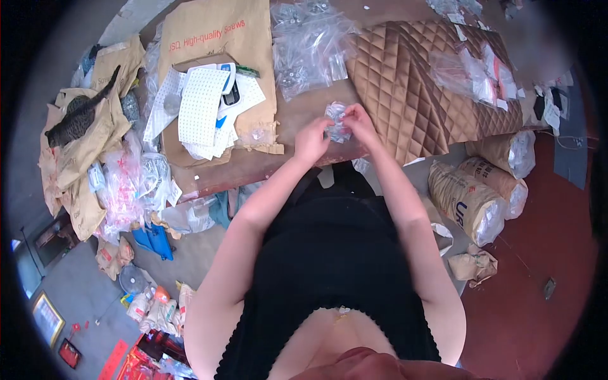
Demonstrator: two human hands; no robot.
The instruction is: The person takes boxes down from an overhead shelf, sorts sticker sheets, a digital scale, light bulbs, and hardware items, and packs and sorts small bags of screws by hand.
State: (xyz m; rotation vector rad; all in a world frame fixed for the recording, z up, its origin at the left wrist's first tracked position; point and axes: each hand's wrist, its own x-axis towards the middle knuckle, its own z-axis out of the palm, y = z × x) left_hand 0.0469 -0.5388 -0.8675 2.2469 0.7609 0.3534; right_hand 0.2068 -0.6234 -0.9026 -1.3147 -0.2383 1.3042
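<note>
A small clear plastic bag (338, 130) with greyish contents is between my two hands at the front edge of the table. My left hand (311, 140) is closed on the bag's left side. With its fingers in a pinch, my right hand (358, 125) grips the upper right of the bag. What exactly is inside the bag is too small to make out. Just beyond, larger clear plastic bags (310, 47) with small metal-looking pieces lie on the brown table (304, 109).
White label sheets (201, 111) lie on a paper sack (215, 31) to the left. A cat (79, 117) rests on crumpled sacks farther left. Brown quilted cloth (405, 76) covers the table's right side. Filled sacks (465, 193) stand on the floor at right.
</note>
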